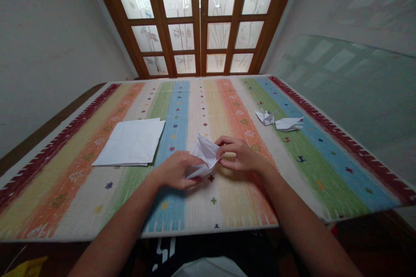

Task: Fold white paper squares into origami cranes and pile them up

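Here, the left hand (175, 170) and right hand (242, 154) clamp one folded paper (204, 154) between one paper stack (130, 143) and two paper figures (264, 117) (288, 124).

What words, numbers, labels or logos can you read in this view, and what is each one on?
White marks on the black shirt: cut off by the picture's lower edge, too partial to read.
Folded paper: no writing visible.
Stack of white paper: no writing visible.
Tablecloth: small patterned motifs only, no readable text.
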A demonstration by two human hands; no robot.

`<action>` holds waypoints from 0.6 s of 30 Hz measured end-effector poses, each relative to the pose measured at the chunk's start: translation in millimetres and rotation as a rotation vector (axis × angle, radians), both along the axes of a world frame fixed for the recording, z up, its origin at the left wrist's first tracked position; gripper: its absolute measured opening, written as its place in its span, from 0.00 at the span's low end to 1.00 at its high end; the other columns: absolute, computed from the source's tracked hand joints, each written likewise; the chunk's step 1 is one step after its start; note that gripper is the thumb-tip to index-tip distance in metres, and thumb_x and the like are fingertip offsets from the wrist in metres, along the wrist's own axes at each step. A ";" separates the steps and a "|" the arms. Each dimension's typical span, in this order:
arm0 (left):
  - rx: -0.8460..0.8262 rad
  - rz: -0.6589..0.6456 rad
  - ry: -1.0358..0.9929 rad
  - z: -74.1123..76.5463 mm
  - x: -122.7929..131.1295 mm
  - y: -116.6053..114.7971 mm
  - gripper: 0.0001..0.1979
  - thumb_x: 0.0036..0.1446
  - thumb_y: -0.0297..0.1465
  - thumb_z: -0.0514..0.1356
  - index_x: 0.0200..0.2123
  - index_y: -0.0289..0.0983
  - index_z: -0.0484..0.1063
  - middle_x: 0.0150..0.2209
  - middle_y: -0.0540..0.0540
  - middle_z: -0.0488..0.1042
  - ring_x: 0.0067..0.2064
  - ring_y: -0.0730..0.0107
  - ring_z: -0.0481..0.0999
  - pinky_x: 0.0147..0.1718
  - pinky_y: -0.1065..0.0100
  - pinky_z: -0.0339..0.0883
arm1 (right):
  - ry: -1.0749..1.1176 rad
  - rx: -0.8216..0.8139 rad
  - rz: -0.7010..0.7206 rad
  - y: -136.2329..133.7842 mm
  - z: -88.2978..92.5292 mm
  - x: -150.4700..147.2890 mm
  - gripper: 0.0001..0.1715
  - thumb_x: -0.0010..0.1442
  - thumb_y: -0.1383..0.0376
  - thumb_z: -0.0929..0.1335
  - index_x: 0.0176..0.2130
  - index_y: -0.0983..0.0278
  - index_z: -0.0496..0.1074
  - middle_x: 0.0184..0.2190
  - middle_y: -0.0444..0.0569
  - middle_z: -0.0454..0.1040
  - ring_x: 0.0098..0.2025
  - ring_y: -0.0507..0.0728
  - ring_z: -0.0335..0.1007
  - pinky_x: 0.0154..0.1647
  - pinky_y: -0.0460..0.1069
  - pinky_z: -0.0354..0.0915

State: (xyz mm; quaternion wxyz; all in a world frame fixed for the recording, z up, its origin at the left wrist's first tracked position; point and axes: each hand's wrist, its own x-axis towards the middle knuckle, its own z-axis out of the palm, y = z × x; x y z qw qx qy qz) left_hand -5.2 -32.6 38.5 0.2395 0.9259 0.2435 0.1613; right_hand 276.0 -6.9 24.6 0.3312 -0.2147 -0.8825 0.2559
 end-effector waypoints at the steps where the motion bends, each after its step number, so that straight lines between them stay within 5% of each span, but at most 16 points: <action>1: 0.007 0.020 -0.029 -1.5 -0.8 2.0 0.11 0.60 0.32 0.63 0.44 0.40 0.81 0.39 0.46 0.85 0.40 0.61 0.83 0.42 0.65 0.70 | 0.008 0.002 -0.005 0.1 0.8 0.5 0.06 0.61 0.72 0.72 0.37 0.62 0.79 0.44 0.52 0.77 0.45 0.57 0.78 0.47 0.51 0.73; 4: 0.026 0.083 -0.071 -5.7 -2.9 7.4 0.09 0.62 0.31 0.61 0.42 0.39 0.81 0.36 0.46 0.83 0.39 0.62 0.81 0.43 0.64 0.70 | 0.045 0.004 -0.016 2.3 1.0 1.0 0.02 0.63 0.67 0.74 0.39 0.62 0.80 0.44 0.53 0.78 0.45 0.58 0.78 0.47 0.51 0.73; 11: 0.008 0.353 -0.218 -14.0 2.3 8.9 0.10 0.64 0.38 0.63 0.42 0.37 0.78 0.35 0.47 0.79 0.34 0.67 0.75 0.36 0.67 0.67 | 0.090 -0.083 -0.090 10.3 -9.0 -5.3 0.15 0.64 0.53 0.77 0.34 0.62 0.80 0.43 0.53 0.82 0.43 0.58 0.79 0.46 0.51 0.73; 18: -0.162 0.557 -0.322 -10.0 10.0 6.4 0.16 0.61 0.44 0.66 0.39 0.36 0.77 0.32 0.49 0.76 0.33 0.67 0.72 0.33 0.69 0.64 | 0.221 -0.325 -0.234 8.3 -15.5 -13.3 0.22 0.62 0.47 0.76 0.32 0.63 0.79 0.38 0.52 0.81 0.39 0.57 0.77 0.38 0.49 0.71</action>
